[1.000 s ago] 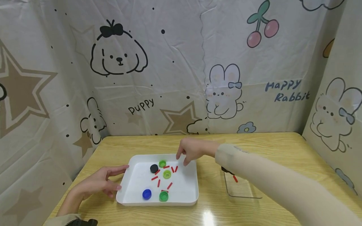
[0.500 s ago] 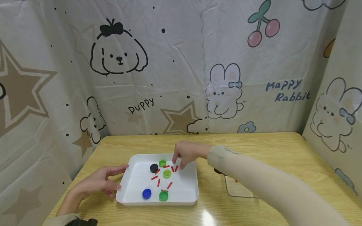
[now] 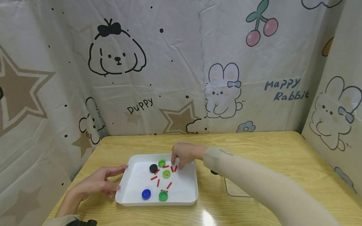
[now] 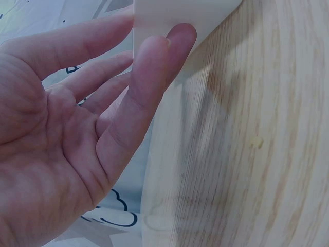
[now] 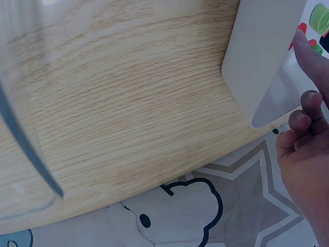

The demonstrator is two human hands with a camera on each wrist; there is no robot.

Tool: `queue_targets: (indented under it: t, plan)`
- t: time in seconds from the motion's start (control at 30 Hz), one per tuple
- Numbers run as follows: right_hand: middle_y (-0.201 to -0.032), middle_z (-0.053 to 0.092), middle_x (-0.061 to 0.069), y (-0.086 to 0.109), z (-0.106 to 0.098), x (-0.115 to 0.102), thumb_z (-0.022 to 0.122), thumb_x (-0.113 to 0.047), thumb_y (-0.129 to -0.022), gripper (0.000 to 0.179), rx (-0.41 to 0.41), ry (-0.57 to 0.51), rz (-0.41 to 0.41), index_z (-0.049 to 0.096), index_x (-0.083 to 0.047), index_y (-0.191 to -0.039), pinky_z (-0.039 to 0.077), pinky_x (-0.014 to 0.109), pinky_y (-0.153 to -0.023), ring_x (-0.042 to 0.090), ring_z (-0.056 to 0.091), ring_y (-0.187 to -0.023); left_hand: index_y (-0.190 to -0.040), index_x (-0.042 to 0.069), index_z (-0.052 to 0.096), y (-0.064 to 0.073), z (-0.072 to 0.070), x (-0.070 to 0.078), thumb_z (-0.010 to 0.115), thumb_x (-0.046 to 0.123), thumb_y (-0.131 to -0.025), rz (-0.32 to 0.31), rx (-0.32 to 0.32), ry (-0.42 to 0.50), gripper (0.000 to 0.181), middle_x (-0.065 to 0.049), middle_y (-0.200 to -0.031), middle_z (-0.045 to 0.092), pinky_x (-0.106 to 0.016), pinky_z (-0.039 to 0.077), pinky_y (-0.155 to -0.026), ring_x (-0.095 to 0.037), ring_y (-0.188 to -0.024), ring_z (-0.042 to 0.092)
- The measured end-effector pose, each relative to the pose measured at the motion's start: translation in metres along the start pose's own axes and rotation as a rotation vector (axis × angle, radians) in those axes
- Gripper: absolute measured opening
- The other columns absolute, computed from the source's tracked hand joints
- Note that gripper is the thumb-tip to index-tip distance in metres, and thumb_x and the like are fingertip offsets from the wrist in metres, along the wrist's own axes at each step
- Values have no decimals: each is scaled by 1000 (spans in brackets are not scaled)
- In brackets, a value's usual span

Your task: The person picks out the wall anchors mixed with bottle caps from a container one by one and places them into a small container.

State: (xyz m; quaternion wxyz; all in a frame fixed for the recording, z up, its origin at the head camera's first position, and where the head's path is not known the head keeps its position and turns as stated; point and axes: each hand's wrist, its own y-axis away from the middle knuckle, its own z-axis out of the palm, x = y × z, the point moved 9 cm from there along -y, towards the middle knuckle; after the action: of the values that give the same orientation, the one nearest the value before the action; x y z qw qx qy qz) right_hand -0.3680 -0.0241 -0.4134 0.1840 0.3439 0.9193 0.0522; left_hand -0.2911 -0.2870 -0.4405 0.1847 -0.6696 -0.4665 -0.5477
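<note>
A white tray (image 3: 156, 203) sits on the wooden table, holding several short red sticks (image 3: 169, 185). Round caps lie among them: black (image 3: 153, 168), blue (image 3: 146, 194) and green ones (image 3: 163, 196). My left hand (image 3: 103, 182) touches the tray's left side with spread fingers; in the left wrist view fingertips rest against the tray wall (image 4: 180, 13). My right hand (image 3: 183, 154) reaches over the tray's back right rim, index finger and thumb pointing down, apart, right by two red sticks (image 3: 176, 168). In the right wrist view its other fingers (image 5: 299, 121) are curled in.
A clear, shallow container (image 3: 238, 196) stands right of the tray, partly hidden under my right forearm (image 3: 254, 175). Its edge (image 5: 31, 211) also shows in the right wrist view. A printed cloth (image 3: 175, 62) hangs behind the table (image 3: 271, 147).
My right hand has moved left and slightly down into the tray, closer to the red sticks. The forearm now covers a red stick seen earlier in the clear container. My left hand stays put.
</note>
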Motion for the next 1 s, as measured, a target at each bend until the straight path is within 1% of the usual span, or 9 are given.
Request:
queue_targets:
  t: [0.17,0.4,0.63,0.77,1.0]
  plan:
    - [-103,70,-15,-3,2,0,92,-14,-84,22,6,50,15,86,-21,-104,52,24,-88,4,59,-95,-162,-4,34,0,0,-1,80,9,-90,-6,5,3,86,-34,-164,28,-44,63,-62,-27,-66,65]
    - [-106,72,-13,-3,4,2,92,-14,-84,22,10,78,53,86,-22,-104,53,25,-88,6,62,-100,-162,-2,35,-1,-1,-3,80,8,-90,-18,12,18,85,-33,-164,29,-43,63,-61,-28,-66,65]
    - [-105,73,-13,-3,6,0,91,-14,-85,22,3,126,36,86,-23,-104,53,26,-91,8,62,-101,-162,-2,35,0,-1,-3,79,9,-89,-19,7,15,86,-33,-164,29,-43,63,-62,-29,-65,65]
    - [-104,74,-14,-2,6,-2,90,-12,-86,22,4,125,28,86,-22,-106,54,26,-92,7,62,-101,-162,-2,35,-1,-1,-2,79,8,-90,-12,0,18,86,-33,-164,28,-43,63,-61,-28,-64,64]
    - [-100,72,-15,-3,11,-5,90,-14,-86,20,-12,132,16,86,-23,-104,53,24,-85,6,59,-94,-162,-2,35,0,-1,-2,79,8,-89,-8,0,18,86,-33,-164,29,-43,63,-61,-28,-65,64]
